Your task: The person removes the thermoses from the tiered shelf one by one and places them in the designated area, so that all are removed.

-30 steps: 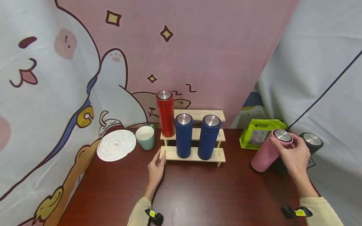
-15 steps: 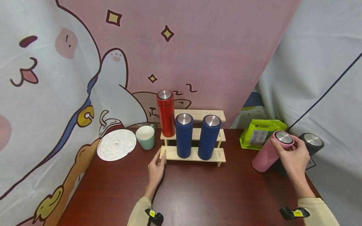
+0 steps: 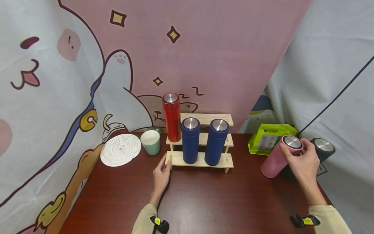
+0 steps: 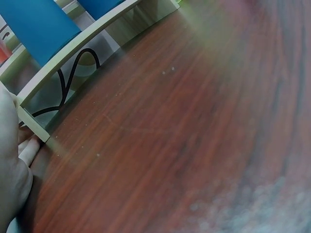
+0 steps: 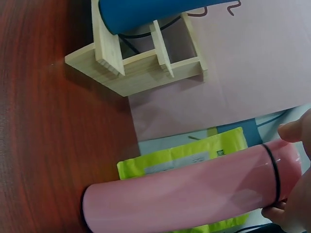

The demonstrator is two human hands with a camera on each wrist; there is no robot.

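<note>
In the head view, my right hand (image 3: 304, 161) grips a pink thermos (image 3: 275, 161) round its lid end. That thermos stands at the right of the table, and in the right wrist view its pink body (image 5: 180, 194) fills the lower part. My left hand (image 3: 161, 175) holds the left end of a stepped wooden rack (image 3: 175, 158), thumb on top of the lowest step. Below that end, fingers (image 4: 30, 151) show in the left wrist view. Two blue thermoses, a left one (image 3: 190, 143) and a right one (image 3: 215, 144), stand on the lowest step. A red thermos (image 3: 172, 123) stands on the middle step.
Behind the pink thermos are a dark thermos (image 3: 322, 149) and a bright green packet (image 3: 264, 139). Left of the rack stand a mint mug (image 3: 152, 148) and a round woven mat (image 3: 120, 150). A printed cloth (image 3: 228, 58) hangs behind the reddish-brown table (image 3: 204, 198).
Over the last second my right hand and the pink thermos have shifted very slightly, the lid moving a touch down. My left hand stays on the rack.
</note>
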